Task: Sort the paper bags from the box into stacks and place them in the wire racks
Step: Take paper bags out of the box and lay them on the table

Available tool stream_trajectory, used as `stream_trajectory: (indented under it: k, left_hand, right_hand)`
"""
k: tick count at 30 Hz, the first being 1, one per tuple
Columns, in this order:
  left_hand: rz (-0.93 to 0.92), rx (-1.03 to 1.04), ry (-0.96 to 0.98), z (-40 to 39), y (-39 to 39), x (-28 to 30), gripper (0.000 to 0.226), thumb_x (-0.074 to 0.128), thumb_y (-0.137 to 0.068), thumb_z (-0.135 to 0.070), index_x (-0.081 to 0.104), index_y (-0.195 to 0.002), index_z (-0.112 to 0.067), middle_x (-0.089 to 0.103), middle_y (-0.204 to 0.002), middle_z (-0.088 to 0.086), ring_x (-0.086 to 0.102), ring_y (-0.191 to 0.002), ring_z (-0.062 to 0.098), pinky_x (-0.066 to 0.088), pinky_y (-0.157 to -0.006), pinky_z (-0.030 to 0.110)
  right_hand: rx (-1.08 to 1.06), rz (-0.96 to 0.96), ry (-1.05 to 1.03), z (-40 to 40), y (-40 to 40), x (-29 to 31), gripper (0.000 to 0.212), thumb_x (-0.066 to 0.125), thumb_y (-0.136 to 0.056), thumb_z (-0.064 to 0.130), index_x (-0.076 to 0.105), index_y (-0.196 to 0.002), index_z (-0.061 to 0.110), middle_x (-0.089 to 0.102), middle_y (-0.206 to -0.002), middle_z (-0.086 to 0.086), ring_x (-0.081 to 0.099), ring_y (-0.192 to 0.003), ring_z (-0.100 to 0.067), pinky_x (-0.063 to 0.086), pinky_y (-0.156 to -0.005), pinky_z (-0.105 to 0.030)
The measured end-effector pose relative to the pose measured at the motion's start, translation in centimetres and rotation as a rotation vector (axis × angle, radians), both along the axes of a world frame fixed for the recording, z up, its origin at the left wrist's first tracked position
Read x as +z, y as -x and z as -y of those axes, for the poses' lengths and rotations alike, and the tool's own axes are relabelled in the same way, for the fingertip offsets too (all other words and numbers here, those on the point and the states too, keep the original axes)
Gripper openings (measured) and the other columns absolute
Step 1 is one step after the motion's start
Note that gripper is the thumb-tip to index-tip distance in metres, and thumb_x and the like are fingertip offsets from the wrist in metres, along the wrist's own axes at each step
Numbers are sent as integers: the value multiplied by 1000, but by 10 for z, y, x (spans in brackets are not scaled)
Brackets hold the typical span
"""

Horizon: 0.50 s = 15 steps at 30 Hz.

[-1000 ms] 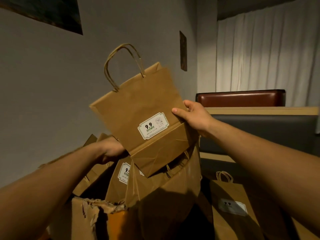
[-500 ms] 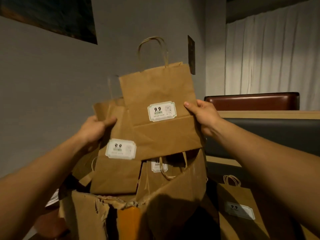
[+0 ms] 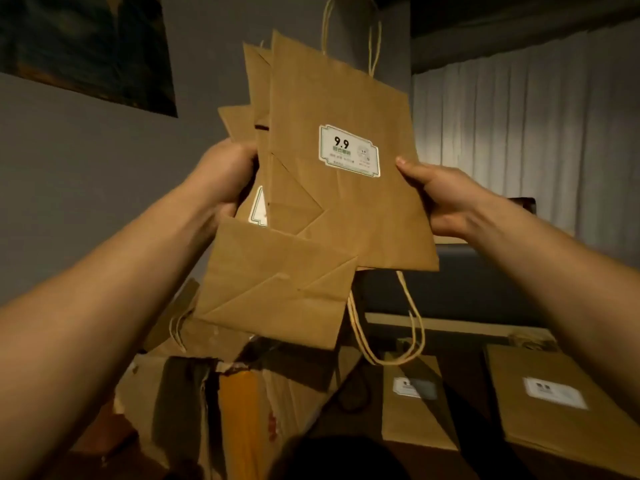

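Your left hand (image 3: pixel 225 174) and right hand (image 3: pixel 440 199) pinch the uneven bags (image 3: pixel 339 188) above the box (image 3: pixel 214 403); the lowest could slip free.

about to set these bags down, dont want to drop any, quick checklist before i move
1. Left hand grips the bags' left edge: ok.
2. Right hand pinches the front bag: ok.
3. Bags squared up: not ok, the rear bag sits lower and skewed.
4. Handles tucked: not ok, one handle dangles below.
5. Stacks on the right ready to receive: ok.
6. Wire racks within reach: cannot tell, none in view.
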<state>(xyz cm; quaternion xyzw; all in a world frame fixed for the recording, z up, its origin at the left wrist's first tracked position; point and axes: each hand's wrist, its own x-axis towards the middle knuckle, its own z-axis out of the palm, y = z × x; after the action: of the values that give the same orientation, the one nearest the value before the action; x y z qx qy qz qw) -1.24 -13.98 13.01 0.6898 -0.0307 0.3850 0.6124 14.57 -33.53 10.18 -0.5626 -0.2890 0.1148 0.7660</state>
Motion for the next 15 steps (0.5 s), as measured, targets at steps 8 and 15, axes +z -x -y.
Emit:
stream_trajectory:
  k: [8, 15]
  left_hand:
    - [-342, -200, 315, 58, -70, -174, 19, 61, -92, -15, 67, -110, -11, 75, -98, 10, 74, -84, 24, 58, -70, 35]
    - [-634, -157, 406, 101, -103, -322, 16, 58, -92, -5, 62, -108, -3, 65, -107, 13, 65, -75, 15, 47, -61, 24]
  right_hand:
    - [-357, -147, 232, 134, -26, -111, 18, 61, -96, 22, 68, -108, 11, 73, -107, -14, 71, -86, -25, 57, -72, -38]
    - [-423, -393, 480, 176, -46, -243, 17, 55, -95, 0, 58, -101, 15, 70, -95, -19, 69, -86, -32, 57, -73, -42]
